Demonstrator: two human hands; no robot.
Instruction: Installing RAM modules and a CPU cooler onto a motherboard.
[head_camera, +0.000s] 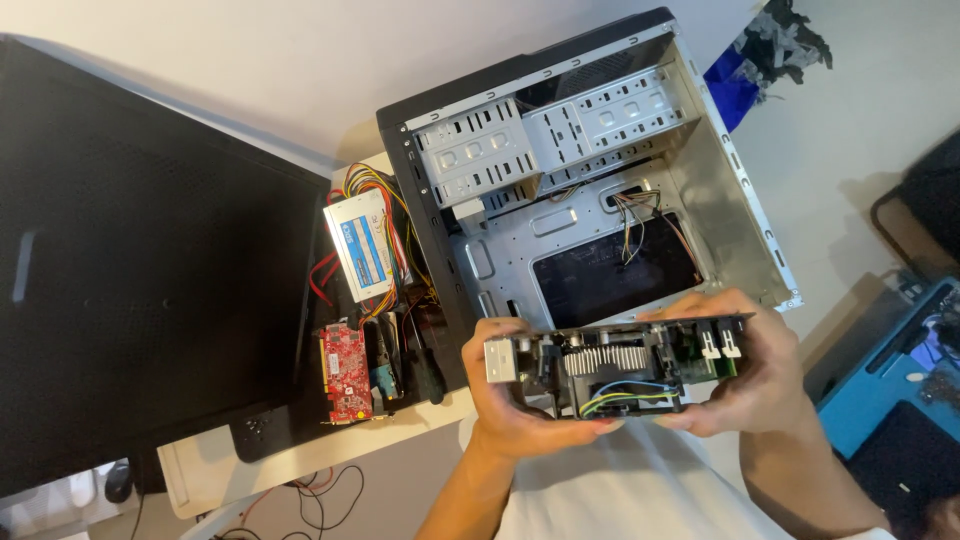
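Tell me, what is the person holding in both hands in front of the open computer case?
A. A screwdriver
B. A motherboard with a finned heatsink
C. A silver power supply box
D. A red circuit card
B: the left hand and right hand grip the ends of a motherboard with a finned heatsink, seen edge-on before the computer case.

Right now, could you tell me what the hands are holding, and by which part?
Both hands hold a motherboard edge-on: left hand at one end, right hand at the other.

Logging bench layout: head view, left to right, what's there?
Black side panel → red circuit card → power supply unit → left hand → motherboard, held in both hands → right hand → blue mat.
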